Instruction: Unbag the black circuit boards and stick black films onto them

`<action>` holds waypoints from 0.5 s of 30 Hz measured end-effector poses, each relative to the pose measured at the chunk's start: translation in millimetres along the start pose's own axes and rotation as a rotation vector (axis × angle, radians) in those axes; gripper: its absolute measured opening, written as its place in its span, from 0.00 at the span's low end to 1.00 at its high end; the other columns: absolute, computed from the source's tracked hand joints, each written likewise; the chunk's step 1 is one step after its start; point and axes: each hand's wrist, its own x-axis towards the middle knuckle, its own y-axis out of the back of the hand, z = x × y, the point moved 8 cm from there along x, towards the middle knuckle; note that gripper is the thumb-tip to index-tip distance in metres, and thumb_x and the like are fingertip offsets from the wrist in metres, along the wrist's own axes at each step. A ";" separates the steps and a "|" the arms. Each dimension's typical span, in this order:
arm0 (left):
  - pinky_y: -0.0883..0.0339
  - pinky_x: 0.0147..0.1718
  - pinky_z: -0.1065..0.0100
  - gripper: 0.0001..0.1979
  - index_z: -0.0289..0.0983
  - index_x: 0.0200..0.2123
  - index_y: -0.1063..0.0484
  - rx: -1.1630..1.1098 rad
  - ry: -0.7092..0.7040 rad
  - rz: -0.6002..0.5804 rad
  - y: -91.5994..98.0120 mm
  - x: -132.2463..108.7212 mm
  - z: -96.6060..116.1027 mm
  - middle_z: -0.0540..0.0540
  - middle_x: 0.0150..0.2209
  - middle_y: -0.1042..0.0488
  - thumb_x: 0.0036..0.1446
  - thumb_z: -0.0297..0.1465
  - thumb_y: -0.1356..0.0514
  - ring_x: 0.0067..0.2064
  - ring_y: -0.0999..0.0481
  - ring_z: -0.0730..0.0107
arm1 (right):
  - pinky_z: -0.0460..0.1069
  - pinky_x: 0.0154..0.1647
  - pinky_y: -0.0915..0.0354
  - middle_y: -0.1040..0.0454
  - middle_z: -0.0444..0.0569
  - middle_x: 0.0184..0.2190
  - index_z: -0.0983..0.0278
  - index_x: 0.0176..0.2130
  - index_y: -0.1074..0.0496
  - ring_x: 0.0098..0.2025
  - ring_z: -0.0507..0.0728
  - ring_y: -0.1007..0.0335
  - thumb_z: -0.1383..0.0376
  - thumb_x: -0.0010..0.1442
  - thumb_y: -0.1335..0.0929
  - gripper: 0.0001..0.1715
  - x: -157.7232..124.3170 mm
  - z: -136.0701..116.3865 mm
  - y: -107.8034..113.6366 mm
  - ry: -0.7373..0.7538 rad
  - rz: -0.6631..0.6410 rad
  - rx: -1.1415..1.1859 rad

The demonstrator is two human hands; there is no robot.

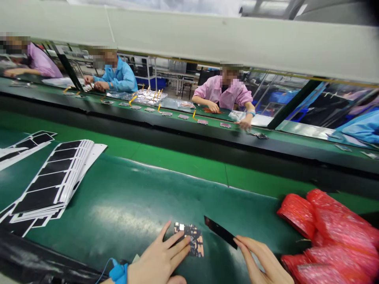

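A small circuit board [197,241], black with copper-coloured patches, lies flat on the green mat [142,197]. My left hand [162,252] rests over its left part with fingers spread, covering some of it. A blue wrist strap [119,273] with a thin cord is round my left wrist. Just right of the board, my right hand [260,258] pinches a thin black rectangular sheet [220,232] by its lower right end, between thumb and fingers. The sheet is tilted and apart from the board.
White sheets with black rectangles [50,173] are stacked at the left. Red bubble-wrap bundles [328,232] lie at the right. Beyond a dark conveyor belt [142,126], several boards [167,113] lie in a row. Co-workers in pink [222,92] and blue [120,77] sit opposite.
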 end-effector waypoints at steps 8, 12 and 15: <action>0.64 0.68 0.60 0.23 0.38 0.65 0.42 -0.010 0.260 0.559 29.5 -20.2 -57.8 0.46 0.64 0.35 0.69 0.31 0.47 0.63 0.39 0.64 | 0.47 0.20 0.39 0.30 0.47 0.16 0.66 0.24 0.20 0.19 0.53 0.38 0.44 0.39 0.24 0.27 -32.8 43.3 -68.9 -0.814 -0.197 0.281; 0.49 0.62 0.58 0.19 0.38 0.61 0.40 -0.086 0.338 0.684 36.2 -33.3 -81.6 0.43 0.57 0.28 0.68 0.26 0.51 0.60 0.36 0.62 | 0.46 0.19 0.46 0.36 0.43 0.13 0.66 0.22 0.22 0.18 0.50 0.46 0.45 0.40 0.24 0.26 -28.3 36.8 -94.8 -0.829 -0.339 0.285; 0.46 0.60 0.60 0.17 0.40 0.58 0.36 -0.134 0.332 0.711 33.8 -34.5 -79.5 0.46 0.53 0.25 0.68 0.26 0.49 0.58 0.34 0.64 | 0.45 0.18 0.49 0.38 0.42 0.13 0.65 0.20 0.23 0.18 0.49 0.48 0.45 0.39 0.24 0.25 -23.0 38.9 -104.1 -0.832 -0.402 0.278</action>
